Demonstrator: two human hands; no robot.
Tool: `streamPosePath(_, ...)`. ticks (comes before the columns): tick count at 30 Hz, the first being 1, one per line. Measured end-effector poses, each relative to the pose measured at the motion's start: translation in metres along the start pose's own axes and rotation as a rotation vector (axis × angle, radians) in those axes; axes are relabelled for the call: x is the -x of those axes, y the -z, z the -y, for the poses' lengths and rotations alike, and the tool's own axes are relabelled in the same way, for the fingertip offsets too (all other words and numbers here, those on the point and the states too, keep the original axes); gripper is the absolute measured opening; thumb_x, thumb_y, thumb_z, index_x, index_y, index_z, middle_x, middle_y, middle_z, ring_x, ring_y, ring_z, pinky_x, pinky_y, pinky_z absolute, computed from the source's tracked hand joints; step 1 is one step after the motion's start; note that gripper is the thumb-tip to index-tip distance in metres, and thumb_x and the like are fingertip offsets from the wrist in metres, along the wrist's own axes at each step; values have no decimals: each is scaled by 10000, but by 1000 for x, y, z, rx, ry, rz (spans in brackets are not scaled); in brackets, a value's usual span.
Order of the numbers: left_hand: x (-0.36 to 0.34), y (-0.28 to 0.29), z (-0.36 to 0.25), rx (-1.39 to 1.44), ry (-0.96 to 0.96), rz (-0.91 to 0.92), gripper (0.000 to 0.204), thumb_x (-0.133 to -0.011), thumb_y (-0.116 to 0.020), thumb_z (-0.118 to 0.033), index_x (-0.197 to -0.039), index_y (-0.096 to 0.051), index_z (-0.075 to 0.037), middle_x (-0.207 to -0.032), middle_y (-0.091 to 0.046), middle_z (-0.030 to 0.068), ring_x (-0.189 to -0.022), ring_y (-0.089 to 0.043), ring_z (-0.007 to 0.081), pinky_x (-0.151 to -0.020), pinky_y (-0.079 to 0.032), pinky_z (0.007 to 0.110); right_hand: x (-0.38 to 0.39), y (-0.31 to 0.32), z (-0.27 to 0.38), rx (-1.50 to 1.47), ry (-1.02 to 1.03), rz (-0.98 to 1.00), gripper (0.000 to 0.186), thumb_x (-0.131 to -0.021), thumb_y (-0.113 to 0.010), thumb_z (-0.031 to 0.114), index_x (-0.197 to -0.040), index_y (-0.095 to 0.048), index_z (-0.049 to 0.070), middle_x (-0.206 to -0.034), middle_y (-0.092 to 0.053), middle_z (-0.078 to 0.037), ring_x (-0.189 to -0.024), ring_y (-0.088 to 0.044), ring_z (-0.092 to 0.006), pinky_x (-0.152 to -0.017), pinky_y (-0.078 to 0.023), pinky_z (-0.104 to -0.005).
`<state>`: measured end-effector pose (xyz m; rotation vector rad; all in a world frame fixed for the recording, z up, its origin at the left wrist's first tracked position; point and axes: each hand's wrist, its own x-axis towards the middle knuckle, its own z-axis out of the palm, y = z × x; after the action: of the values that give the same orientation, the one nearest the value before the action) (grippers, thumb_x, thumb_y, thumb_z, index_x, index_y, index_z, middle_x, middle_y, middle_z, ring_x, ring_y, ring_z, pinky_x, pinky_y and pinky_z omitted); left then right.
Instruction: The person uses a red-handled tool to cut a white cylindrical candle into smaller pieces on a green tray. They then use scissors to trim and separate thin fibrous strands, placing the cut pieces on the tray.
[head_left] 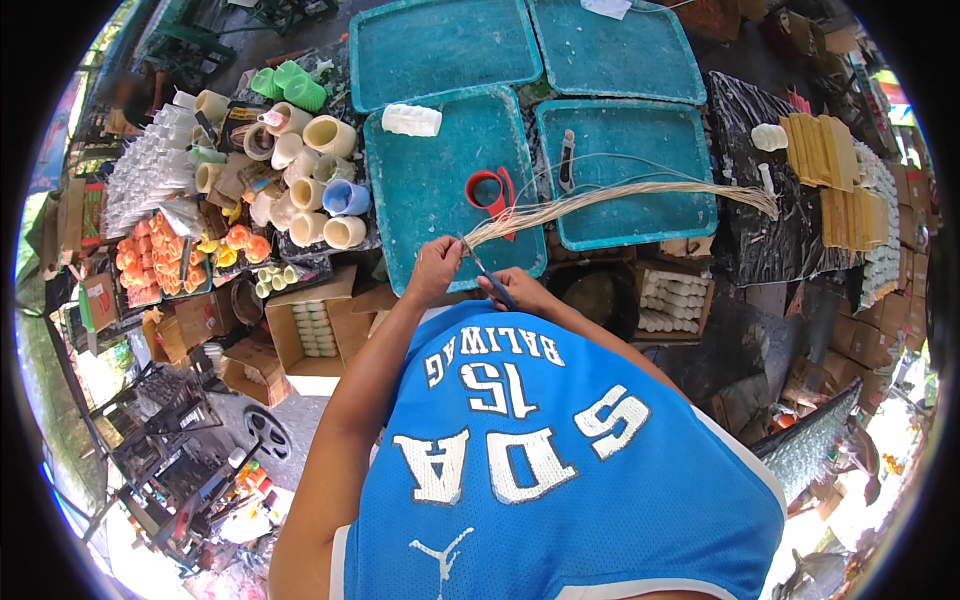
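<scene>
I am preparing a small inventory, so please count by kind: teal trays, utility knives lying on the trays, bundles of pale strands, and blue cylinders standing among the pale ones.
Teal trays: 4
Utility knife: 1
Bundle of pale strands: 1
Blue cylinder: 1
Total: 7

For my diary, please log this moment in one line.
left hand: gripping pale strands | right hand: holding dark-handled tool near strands' end | nearby: teal trays
</scene>
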<state>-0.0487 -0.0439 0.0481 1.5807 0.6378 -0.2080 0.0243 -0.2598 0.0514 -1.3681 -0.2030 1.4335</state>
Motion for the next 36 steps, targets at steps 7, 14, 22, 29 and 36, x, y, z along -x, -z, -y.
streamPosePath(7, -4, -2, -5, 48, 37, 5, 288, -1092, -582, -240, -908, -665, -34, -709, -554, -35, -647, -474, 55, -597, -376, 247, 8, 0, -2, 62, 29, -62, 536, -975, -735, 543, -714, -672, 79, -597, -577, 23, -551, -507, -49, -488, -335, -269)
streamPosePath(14, -4, -1, 3, 46, -6, 1, 306, -1080, -596, -248, -890, -682, -25, -682, -561, -36, -616, -462, 52, -561, -359, 268, -6, 7, -16, -31, 25, 76, 627, -1003, -612, 659, -710, -596, 105, -581, -554, 23, -537, -487, -57, -499, -341, -267)
streamPosePath(22, 6, -3, 2, 96, 19, 11, 283, -1086, -589, -243, -911, -683, -41, -693, -559, -37, -624, -469, 51, -572, -370, 254, -4, 7, -7, -20, 21, 99, 596, -996, -641, 641, -721, -598, 114, -594, -559, 34, -539, -485, -49, -498, -333, -260)
streamPosePath(29, 1, 4, -7, 10, -22, -7, 292, -1090, -584, -238, -911, -683, -30, -702, -557, -38, -629, -467, 51, -566, -373, 256, 10, 7, -1, -23, -14, 59, 545, -983, -695, 600, -769, -666, 99, -612, -561, 43, -538, -479, -35, -489, -316, -249)
streamPosePath(36, 5, 4, -7, -11, -22, 19, 269, -1078, -595, -224, -913, -677, -28, -703, -557, -32, -633, -472, 56, -568, -380, 264, 6, 6, 2, 38, 14, 41, 551, -974, -718, 580, -750, -683, 78, -625, -571, 44, -554, -491, -43, -496, -327, -268)
